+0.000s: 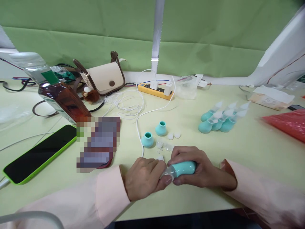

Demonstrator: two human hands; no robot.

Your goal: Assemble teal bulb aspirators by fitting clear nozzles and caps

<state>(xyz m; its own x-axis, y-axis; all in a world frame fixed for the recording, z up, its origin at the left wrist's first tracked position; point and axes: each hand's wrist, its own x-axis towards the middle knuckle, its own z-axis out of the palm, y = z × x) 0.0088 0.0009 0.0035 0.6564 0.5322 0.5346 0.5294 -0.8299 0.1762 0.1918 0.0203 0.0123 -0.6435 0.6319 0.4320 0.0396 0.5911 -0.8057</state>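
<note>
Head camera: two bare hands meet over the near side of a pale green table (186,205). The left hand (145,176) has its fingers bent in close, with the thumb and the finger beside it pinching the clear end of a blue-green bulb (184,168). The right hand (200,165) is curled around the fat part of the same bulb, so its fingers are only as far open as the bulb is wide. The bulb lies on its side in that grip, with its clear end toward the left. (The very end is hidden behind the left fingers, so I cannot tell if it has a pointy tip on it.)

Off to the right is a bunch of bulbs (216,126) with clear necks and pointy tips, and these look all done. The one in the hands looks partly done, since it has its clear neck. Two more are left, I think: a bare bulb (147,140) near the left hand and a second bare bulb (161,129) just behind it. Both stand with their holes facing up and no necks on. Beside them lie loose clear bits (168,146) and small white pieces (177,135), which look like parts not yet used.
</note>
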